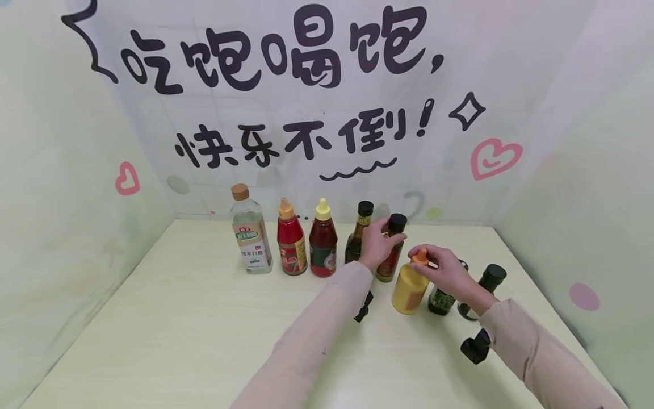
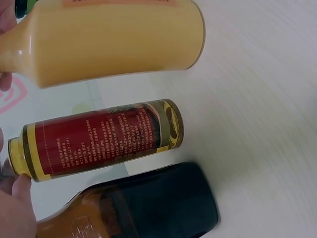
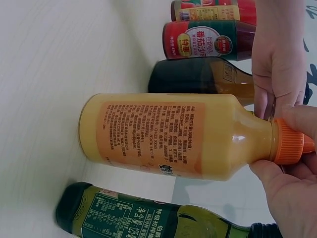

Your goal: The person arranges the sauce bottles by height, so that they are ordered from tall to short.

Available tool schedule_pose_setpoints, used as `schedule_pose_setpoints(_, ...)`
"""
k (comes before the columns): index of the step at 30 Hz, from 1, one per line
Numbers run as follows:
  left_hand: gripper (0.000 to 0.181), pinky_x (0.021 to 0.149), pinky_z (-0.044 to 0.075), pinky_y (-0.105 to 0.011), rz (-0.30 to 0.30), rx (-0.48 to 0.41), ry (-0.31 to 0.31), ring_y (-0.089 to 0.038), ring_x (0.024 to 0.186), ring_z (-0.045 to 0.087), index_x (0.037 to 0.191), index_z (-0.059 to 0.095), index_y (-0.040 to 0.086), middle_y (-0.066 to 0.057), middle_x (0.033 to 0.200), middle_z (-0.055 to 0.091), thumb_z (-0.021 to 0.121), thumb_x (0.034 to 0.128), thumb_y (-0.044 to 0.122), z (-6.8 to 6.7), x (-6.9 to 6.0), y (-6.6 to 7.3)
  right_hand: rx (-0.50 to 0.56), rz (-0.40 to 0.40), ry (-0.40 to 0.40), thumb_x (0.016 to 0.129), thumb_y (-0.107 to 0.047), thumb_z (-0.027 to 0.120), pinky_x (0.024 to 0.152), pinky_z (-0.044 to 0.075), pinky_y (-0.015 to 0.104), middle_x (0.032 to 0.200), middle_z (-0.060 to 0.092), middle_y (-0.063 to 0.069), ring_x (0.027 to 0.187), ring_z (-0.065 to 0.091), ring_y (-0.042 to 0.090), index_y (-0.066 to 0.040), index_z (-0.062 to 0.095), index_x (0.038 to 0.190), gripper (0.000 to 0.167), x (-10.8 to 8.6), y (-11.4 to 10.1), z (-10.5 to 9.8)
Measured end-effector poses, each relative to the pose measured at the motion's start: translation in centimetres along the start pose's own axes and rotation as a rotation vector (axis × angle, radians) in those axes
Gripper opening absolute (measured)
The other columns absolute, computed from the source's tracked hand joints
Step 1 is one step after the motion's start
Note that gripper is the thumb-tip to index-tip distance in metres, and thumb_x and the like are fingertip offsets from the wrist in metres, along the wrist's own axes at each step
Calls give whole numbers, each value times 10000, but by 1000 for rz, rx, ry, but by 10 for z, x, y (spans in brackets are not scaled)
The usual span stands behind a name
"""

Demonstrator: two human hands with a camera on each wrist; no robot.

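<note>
Left hand (image 1: 377, 244) gripping a red-labelled bottle (image 1: 390, 264) near its top, right hand (image 1: 452, 274) pinching the orange cap (image 1: 421, 257) of a yellow bottle (image 1: 410, 291), both bottles side by side toward the right of the bench (image 1: 204, 329), between a dark bottle (image 1: 353, 247) and a green bottle (image 1: 440, 301).

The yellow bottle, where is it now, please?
In the head view, the yellow bottle is right of centre, held by the right hand, beside the red-labelled bottle at the left hand.
</note>
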State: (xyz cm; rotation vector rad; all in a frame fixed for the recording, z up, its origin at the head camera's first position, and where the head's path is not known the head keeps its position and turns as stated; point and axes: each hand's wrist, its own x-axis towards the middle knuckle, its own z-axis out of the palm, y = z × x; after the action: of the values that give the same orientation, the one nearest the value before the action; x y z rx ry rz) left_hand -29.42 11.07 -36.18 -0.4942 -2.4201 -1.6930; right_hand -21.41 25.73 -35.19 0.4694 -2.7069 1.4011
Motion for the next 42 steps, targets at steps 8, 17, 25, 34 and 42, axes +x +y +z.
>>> schedule_pose_setpoints(8, 354, 676, 446, -167, 52, 6, 42, -108, 842, 587, 1072, 630, 77, -42, 908, 655, 719, 740, 163, 4, 1, -2, -15, -7, 10, 841, -125, 604, 738, 498, 290, 1048, 559, 160, 941, 539, 264, 5, 551, 1046, 249, 0, 3, 2)
schedule_pose_setpoints(17, 375, 667, 445, -157, 66, 14, 57, -108, 850, 592, 1089, 625, 80, -47, 921, 659, 720, 739, 173, 7, 4, -2, -2, -2, 9, 846, -116, 597, 753, 495, 317, 1064, 550, 166, 956, 526, 279, 4, 542, 1052, 245, 1, 5, 0)
schedule_pose_setpoints(25, 371, 645, 442, -151, 67, 36, 88, -97, 824, 592, 1076, 631, 88, -36, 892, 660, 727, 730, 183, 8, 4, -2, 0, -5, 9, 846, -122, 598, 777, 485, 343, 1092, 537, 191, 976, 520, 298, 28, 538, 1091, 293, -1, 1, -2)
schedule_pose_setpoints(34, 458, 673, 458, -167, 50, 44, 126, -106, 851, 604, 1142, 600, 67, -58, 959, 657, 731, 721, 194, 12, 5, -4, -25, -12, 0, 828, -107, 618, 816, 459, 390, 1140, 526, 210, 1030, 515, 329, 27, 526, 1126, 339, -1, 0, -3)
schedule_pose_setpoints(42, 461, 660, 449, -154, 60, 42, 125, -98, 840, 594, 1147, 597, 76, -48, 929, 657, 731, 724, 202, 11, 6, -7, -89, -4, -5, 815, -74, 628, 812, 454, 428, 1124, 526, 224, 1020, 520, 354, 37, 514, 1132, 355, 0, 1, -3)
